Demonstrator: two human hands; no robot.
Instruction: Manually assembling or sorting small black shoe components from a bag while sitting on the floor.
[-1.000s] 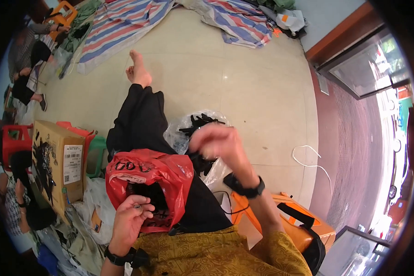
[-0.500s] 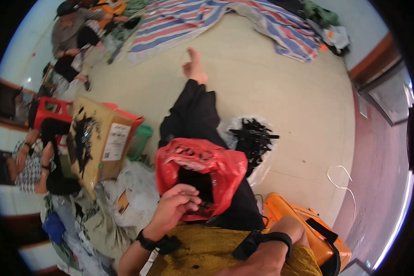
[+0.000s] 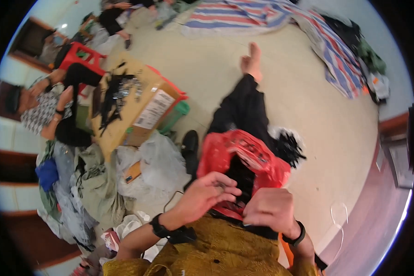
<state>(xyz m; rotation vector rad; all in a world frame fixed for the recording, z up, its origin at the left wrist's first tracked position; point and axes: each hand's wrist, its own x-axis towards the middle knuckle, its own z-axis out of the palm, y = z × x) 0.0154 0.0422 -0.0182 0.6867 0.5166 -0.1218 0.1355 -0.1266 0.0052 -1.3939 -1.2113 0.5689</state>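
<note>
An open red plastic bag (image 3: pixel 216 154) sits on my lap between black-trousered legs, with dark contents inside that I cannot tell apart. Over its near left side is my left hand (image 3: pixel 209 195), its fingers curled together around something small and greyish. At the near right rim of the bag, my right hand (image 3: pixel 271 209) is closed with the knuckles up. Whatever its fingers hold is hidden behind them. Beyond the bag to the right, a pile of black strip-like pieces (image 3: pixel 290 147) lies on clear plastic on the floor.
To the left stands a cardboard box (image 3: pixel 138 96) with black pieces on top; a person in a patterned shirt (image 3: pixel 46 106) sits behind it. Clear plastic bags (image 3: pixel 156 161) and green cloth (image 3: pixel 101 179) lie nearer. A striped sheet (image 3: pixel 244 18) covers the far floor.
My right hand has come up from the lower right, beside the orange case, to the bag's near rim. The left hand stays by the bag opening. The view has swung left.
</note>
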